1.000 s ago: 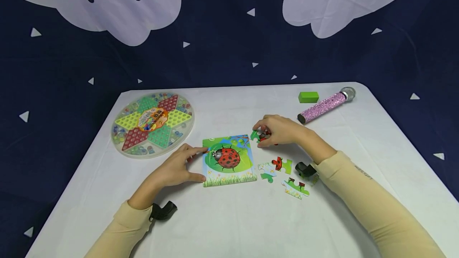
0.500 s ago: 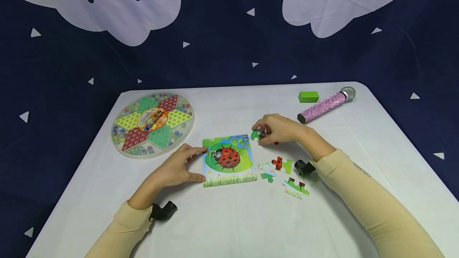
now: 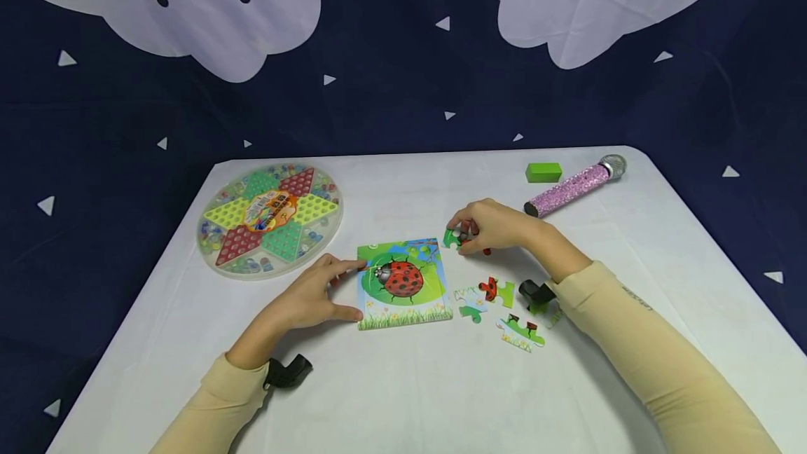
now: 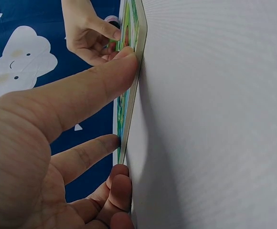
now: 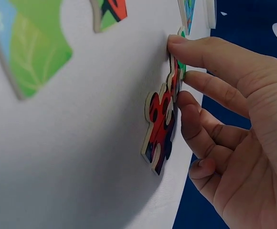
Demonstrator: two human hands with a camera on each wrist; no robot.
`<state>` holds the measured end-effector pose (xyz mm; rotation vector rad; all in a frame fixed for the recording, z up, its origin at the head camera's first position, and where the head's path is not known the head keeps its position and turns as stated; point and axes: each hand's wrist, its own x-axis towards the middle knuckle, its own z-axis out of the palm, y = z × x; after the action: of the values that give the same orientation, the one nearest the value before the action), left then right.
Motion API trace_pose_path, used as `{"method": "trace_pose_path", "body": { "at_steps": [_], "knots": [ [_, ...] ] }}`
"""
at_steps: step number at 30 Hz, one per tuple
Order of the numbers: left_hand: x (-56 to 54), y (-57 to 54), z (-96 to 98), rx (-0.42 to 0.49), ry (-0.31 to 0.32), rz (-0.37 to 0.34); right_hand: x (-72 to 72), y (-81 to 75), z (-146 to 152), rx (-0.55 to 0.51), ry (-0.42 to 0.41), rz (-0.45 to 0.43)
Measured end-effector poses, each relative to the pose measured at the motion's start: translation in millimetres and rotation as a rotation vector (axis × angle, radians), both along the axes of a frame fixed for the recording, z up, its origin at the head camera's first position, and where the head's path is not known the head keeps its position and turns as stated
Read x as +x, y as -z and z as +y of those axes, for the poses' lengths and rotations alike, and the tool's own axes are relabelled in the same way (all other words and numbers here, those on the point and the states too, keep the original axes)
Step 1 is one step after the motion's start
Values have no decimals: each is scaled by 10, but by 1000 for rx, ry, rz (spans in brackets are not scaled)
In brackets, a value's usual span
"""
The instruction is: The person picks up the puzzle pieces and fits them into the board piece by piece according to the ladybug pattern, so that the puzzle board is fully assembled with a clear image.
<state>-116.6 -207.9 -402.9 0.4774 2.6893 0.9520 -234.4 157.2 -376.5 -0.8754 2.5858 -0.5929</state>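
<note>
A square ladybug puzzle board (image 3: 403,280) lies flat at mid-table. My left hand (image 3: 305,300) rests at its left side, with fairly straight thumb and index finger touching the edge; the left wrist view shows the thumb (image 4: 95,86) against the board's rim. Right of the board's top corner, my right hand (image 3: 501,228) pinches a puzzle piece with green on it (image 3: 450,237) between thumb and fingers. Red-and-black jigsaw pieces (image 5: 156,126) lie beside it in the right wrist view, partly covered by the fingers in the head view. Whether they interlock I cannot tell.
Several loose puzzle pieces (image 3: 521,332) lie right of the board, one partly under the right wrist's black camera (image 3: 536,296). A round marble game board (image 3: 270,219) sits back left. Back right are a green block (image 3: 543,172) and a pink glitter microphone (image 3: 570,189).
Both hands stay almost where they were. The right hand shifts very slightly at the puzzle piece, and the whole head view moves a few pixels.
</note>
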Motion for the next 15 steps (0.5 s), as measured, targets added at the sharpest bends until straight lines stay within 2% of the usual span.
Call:
{"method": "trace_pose_path", "body": {
  "at_steps": [8, 15],
  "knots": [
    [1, 4, -7, -1, 3, 11, -34, -5, 8, -17, 17, -60],
    [-8, 14, -12, 1, 6, 8, -65, 11, 22, -16, 1, -33]
  ]
}}
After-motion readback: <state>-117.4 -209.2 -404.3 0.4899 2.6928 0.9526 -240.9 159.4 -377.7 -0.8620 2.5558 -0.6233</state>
